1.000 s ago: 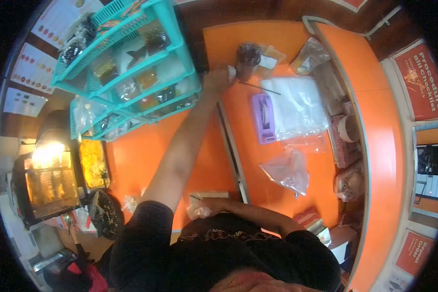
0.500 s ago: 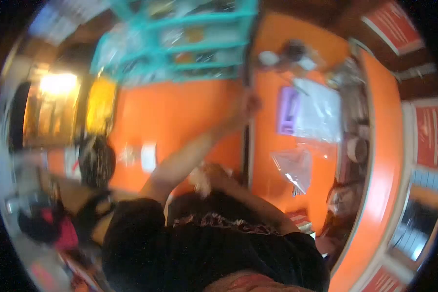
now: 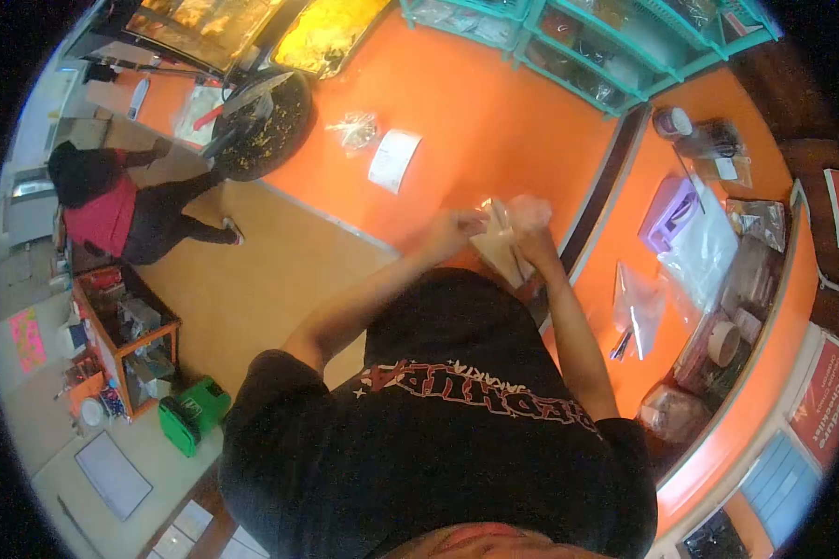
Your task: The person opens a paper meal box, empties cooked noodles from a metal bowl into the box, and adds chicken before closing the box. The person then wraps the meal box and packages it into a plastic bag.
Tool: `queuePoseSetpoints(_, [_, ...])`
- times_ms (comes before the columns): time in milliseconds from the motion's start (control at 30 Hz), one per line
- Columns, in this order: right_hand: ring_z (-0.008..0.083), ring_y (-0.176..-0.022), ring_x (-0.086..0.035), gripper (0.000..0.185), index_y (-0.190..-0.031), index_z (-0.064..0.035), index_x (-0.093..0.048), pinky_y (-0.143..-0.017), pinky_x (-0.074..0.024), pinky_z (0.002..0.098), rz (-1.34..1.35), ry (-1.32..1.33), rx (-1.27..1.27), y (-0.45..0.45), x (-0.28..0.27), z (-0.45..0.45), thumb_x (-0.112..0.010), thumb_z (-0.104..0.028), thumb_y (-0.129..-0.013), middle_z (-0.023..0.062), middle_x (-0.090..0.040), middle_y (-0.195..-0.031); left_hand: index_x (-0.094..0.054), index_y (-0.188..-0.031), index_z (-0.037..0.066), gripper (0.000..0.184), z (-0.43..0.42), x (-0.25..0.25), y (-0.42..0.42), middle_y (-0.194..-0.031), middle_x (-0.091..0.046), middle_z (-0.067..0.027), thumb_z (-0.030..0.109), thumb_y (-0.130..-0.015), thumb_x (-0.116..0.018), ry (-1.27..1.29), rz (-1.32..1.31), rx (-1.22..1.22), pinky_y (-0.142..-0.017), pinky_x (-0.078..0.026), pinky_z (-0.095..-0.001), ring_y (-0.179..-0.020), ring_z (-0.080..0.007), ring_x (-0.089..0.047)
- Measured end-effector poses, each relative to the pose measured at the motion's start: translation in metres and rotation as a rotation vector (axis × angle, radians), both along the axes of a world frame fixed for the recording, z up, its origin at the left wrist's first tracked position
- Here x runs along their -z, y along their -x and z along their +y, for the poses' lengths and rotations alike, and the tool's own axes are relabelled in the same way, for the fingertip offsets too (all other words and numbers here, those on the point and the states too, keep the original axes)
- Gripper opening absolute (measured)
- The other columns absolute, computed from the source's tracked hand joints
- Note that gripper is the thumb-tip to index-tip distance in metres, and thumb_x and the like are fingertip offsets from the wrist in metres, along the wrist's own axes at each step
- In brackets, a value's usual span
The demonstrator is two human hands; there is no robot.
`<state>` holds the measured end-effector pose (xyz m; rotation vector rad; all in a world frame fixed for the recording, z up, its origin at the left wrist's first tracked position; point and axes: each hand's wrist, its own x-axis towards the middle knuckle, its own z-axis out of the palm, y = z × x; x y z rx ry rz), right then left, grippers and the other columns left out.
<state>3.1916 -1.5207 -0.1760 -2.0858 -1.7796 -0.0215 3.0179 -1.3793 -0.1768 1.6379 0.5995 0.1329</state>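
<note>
In front of my chest, over the orange counter, I hold a tan paper bag (image 3: pixel 502 246). My left hand (image 3: pixel 455 233) pinches its upper left edge with closed fingers. My right hand (image 3: pixel 535 246) is closed around the bag's right side. A crumpled piece of clear plastic (image 3: pixel 529 212) shows just above my right hand; whether it is inside the bag or behind it I cannot tell. Beyond my hands, a white paper slip (image 3: pixel 395 160) and a small clear plastic bag (image 3: pixel 354 131) lie on the counter.
A large dark pan (image 3: pixel 268 126) and a tray of yellow food (image 3: pixel 331 33) stand at the upper left. Teal baskets (image 3: pixel 587 56) line the back. To the right are a purple holder (image 3: pixel 669 212) and plastic bags (image 3: pixel 704 244). Another person (image 3: pixel 112 200) stands at the left.
My left hand has come back from its far reach to the bag beside my right hand. My view has turned, so the pan and the other person now show more fully.
</note>
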Motion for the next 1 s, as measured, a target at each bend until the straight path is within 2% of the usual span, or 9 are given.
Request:
queuePoseSetpoints(267, [0.0413, -0.083, -0.067, 0.035, -0.111, -0.0045, -0.065, -0.071, -0.0529, 0.0528, 0.272, 0.444, 0.306, -0.002, 0.019, -0.004, -0.060, -0.030, -0.087, 0.0234, -0.066, -0.093, -0.076, -0.098, 0.013, 0.029, -0.006, 0.010, -0.019, -0.095, -0.073, -0.0100, 0.034, -0.094, -0.055, -0.636, 0.043, 0.372, -0.083, -0.053, -0.0451, -0.091, -0.0323, -0.069])
queuePoseSetpoints(333, [0.0437, -0.086, -0.067, 0.039, -0.099, -0.0013, -0.068, -0.075, -0.0522, 0.0521, 0.334, 0.512, 0.388, -0.002, 0.018, 0.002, -0.056, -0.037, -0.090, 0.0255, -0.068, -0.093, -0.076, -0.094, 0.013, 0.026, -0.019, 0.108, -0.044, -0.090, -0.072, -0.0110, 0.033, -0.091, -0.058, -0.493, -0.097, 0.300, -0.079, -0.053, -0.0461, -0.088, -0.0328, -0.070])
queuePoseSetpoints(400, [0.0452, -0.087, -0.067, 0.045, -0.092, 0.0009, -0.071, -0.077, -0.0513, 0.0521, 0.331, 0.489, 0.419, 0.003, 0.009, 0.008, -0.053, -0.041, -0.091, 0.0266, -0.070, -0.093, -0.074, -0.091, 0.013, 0.024, -0.021, 0.119, -0.055, -0.087, -0.072, -0.0124, 0.033, -0.088, -0.061, -0.555, -0.102, 0.309, -0.075, -0.053, -0.0469, -0.084, -0.0333, -0.070])
queuePoseSetpoints(567, [0.0447, -0.078, -0.066, 0.033, -0.103, -0.0036, -0.064, -0.069, -0.0529, 0.0530, 0.068, 0.386, 0.330, 0.002, 0.005, 0.008, -0.058, -0.033, -0.090, 0.0250, -0.067, -0.082, -0.072, -0.098, 0.010, 0.028, -0.014, 0.019, -0.058, -0.091, -0.073, -0.0161, 0.032, -0.091, -0.057, -0.792, 0.081, 0.366, -0.071, -0.054, -0.0508, -0.078, -0.0367, -0.070])
queuePoseSetpoints(667, [0.0401, -0.074, -0.067, 0.029, -0.105, -0.0039, -0.066, -0.068, -0.0531, 0.0497, 0.195, 0.162, 0.403, 0.003, 0.010, 0.005, -0.060, -0.027, -0.089, 0.0225, -0.067, -0.080, -0.072, -0.095, 0.010, 0.026, -0.017, 0.036, -0.057, -0.089, -0.073, -0.0150, 0.032, -0.091, -0.058, -0.826, 0.026, 0.296, -0.071, -0.054, -0.0505, -0.078, -0.0363, -0.070])
queuePoseSetpoints(767, [0.0382, -0.075, -0.067, 0.041, -0.102, -0.0057, -0.071, -0.067, -0.0485, 0.0515, 0.647, 0.088, 0.610, 0.025, -0.038, 0.006, -0.053, -0.042, -0.097, 0.0176, -0.069, -0.085, -0.072, -0.098, 0.010, 0.030, -0.013, 0.041, -0.046, -0.093, -0.072, -0.0156, 0.036, -0.093, -0.058, -0.736, 0.043, 0.300, -0.072, -0.054, -0.0468, -0.083, -0.0353, -0.070])
queuePoseSetpoints(867, [0.0262, -0.080, -0.067, 0.027, -0.108, -0.0047, -0.069, -0.068, -0.0521, 0.0377, -0.219, -0.139, 0.355, 0.030, -0.015, 0.004, -0.062, -0.026, -0.094, 0.0125, -0.068, -0.096, -0.070, -0.100, 0.005, 0.036, -0.008, 0.004, -0.032, -0.093, -0.071, -0.0141, 0.037, -0.099, -0.054, -0.586, -0.005, 0.225, -0.073, -0.054, -0.0420, -0.083, -0.0280, -0.069])
queuePoseSetpoints(967, [0.0208, -0.091, -0.066, 0.037, -0.122, -0.0038, -0.063, -0.073, -0.0518, 0.0358, 0.815, -0.205, 0.505, 0.012, 0.100, -0.020, -0.061, -0.031, -0.097, 0.0094, -0.065, -0.110, -0.067, -0.101, 0.000, 0.031, -0.007, 0.017, -0.038, -0.091, -0.070, -0.0103, 0.028, -0.102, -0.052, -0.076, -0.119, -0.017, -0.073, -0.053, -0.0373, -0.080, -0.0196, -0.066])
queuePoseSetpoints(1000, [0.0204, -0.094, -0.065, 0.039, -0.124, -0.0038, -0.061, -0.075, -0.0517, 0.0361, 0.963, -0.162, 0.582, 0.013, 0.087, -0.021, -0.060, -0.032, -0.098, 0.0093, -0.064, -0.111, -0.066, -0.099, 0.002, 0.027, -0.007, 0.026, -0.040, -0.089, -0.068, -0.0087, 0.026, -0.102, -0.053, -0.039, -0.135, -0.039, -0.070, -0.053, -0.0372, -0.077, -0.0176, -0.065])
